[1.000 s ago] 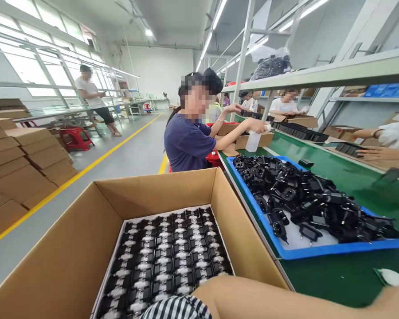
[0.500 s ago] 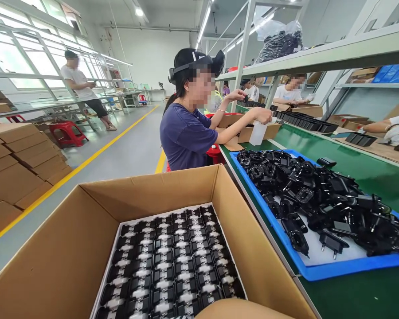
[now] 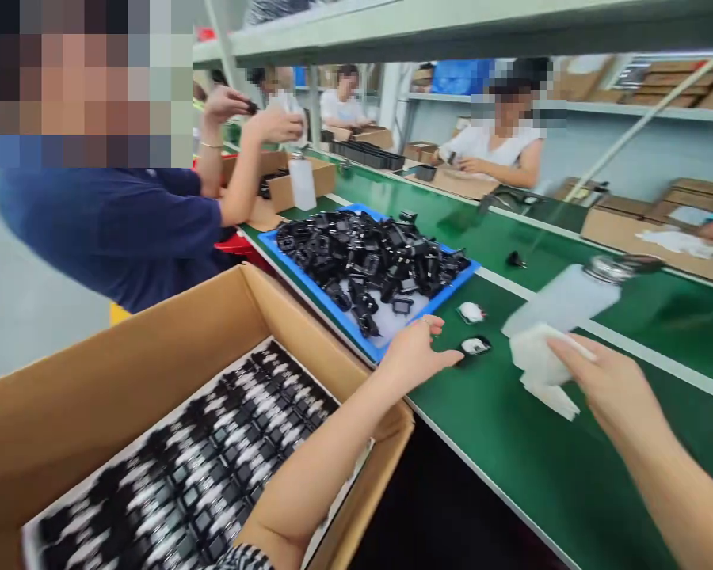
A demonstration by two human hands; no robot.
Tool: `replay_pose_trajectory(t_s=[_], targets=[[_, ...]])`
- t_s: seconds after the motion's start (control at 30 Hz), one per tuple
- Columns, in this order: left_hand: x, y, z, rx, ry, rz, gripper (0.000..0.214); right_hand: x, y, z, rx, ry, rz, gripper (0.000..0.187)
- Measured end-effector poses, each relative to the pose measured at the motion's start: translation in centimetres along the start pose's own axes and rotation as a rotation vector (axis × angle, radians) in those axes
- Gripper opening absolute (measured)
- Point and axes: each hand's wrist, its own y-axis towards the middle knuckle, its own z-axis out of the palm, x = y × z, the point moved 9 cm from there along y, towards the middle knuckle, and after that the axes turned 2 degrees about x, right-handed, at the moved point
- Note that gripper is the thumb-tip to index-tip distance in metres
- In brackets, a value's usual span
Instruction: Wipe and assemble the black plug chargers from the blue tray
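Black plugs (image 3: pixel 365 257), a whole jumbled heap of them, sit in the blue tray (image 3: pixel 451 290) on the green counter (image 3: pixel 481 427), just ahead of my left hand (image 3: pixel 413 352). That hand is out by the tray's near corner, thumb and fingers parted and nothing visible between them, the thumb pointing at a small black-rimmed piece with a white middle (image 3: pixel 475 346); whether thumb and piece touch, I can't tell. Just beyond it lies another little white piece (image 3: pixel 471 313). Over on the right, my right hand (image 3: pixel 621 388) has a white cloth (image 3: pixel 538 356) pinched between thumb and fingers, its loose end hanging down. Right behind the cloth comes a pale bottle with a metal top (image 3: pixel 573 299), slanting in my view. One lone black piece (image 3: pixel 516 260) lies farther back. Below my left forearm, the open cardboard box (image 3: pixel 124 348) shows rows of black pieces (image 3: pixel 207 467) banded with white, a bit blurred. Off to my left, a co-worker in a dark blue top (image 3: pixel 112 226) has both arms raised beside a second white bottle (image 3: pixel 303 184).
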Motion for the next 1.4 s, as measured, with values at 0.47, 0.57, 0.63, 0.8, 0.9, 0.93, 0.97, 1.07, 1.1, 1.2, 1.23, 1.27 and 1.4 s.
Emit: replay_pose_trajectory(t_s=[0.47,0.57,0.63,0.8,0.9,0.93,0.97,1.07,1.1,1.2,1.23,1.27,1.4], targets=[[-0.6,1.3,4.4,0.105,0.442,-0.052,0.025,5.2,-4.4,7.5,0.101,-0.041,-0.569,0.028],[-0.7,1.1,4.4,0.108,0.420,-0.035,0.024,4.0,-4.2,7.0,0.202,0.088,-0.467,0.026],[-0.8,1.0,4.5,0.104,0.420,-0.025,0.025,3.4,-3.8,6.4,0.273,0.147,-0.407,0.026],[-1.0,0.8,5.5,0.149,0.423,-0.005,0.025,1.5,-1.8,4.1,0.293,0.308,-0.127,0.033],[-1.6,-0.1,4.4,0.140,0.468,0.068,0.035,-0.2,-1.0,3.2,0.334,0.367,0.056,0.039],[-1.8,-0.6,3.4,0.111,0.495,0.090,0.039,-0.6,-0.7,3.2,0.368,0.345,0.068,0.040],[-1.9,-1.1,1.8,0.062,0.528,0.095,0.040,-0.8,-0.5,3.2,0.405,0.294,0.050,0.040],[-0.7,-2.8,-4.2,-0.139,0.633,-0.027,0.027,-0.8,0.0,3.4,0.480,-0.014,-0.117,0.041],[0.1,-3.4,-6.1,-0.188,0.656,-0.092,0.026,-0.6,0.1,3.4,0.481,-0.141,-0.188,0.042],[2.2,-4.0,-8.8,-0.212,0.683,-0.202,0.032,0.6,0.1,2.9,0.412,-0.431,-0.333,0.053],[2.8,-3.9,-9.0,-0.200,0.685,-0.216,0.031,1.1,0.1,2.6,0.375,-0.480,-0.353,0.055],[3.2,-3.8,-8.9,-0.196,0.685,-0.224,0.028,1.8,0.0,2.3,0.348,-0.501,-0.369,0.055],[2.7,-3.9,-8.8,-0.326,0.538,-0.179,0.024,5.2,-2.2,3.0,0.404,-0.375,-0.503,0.048]])
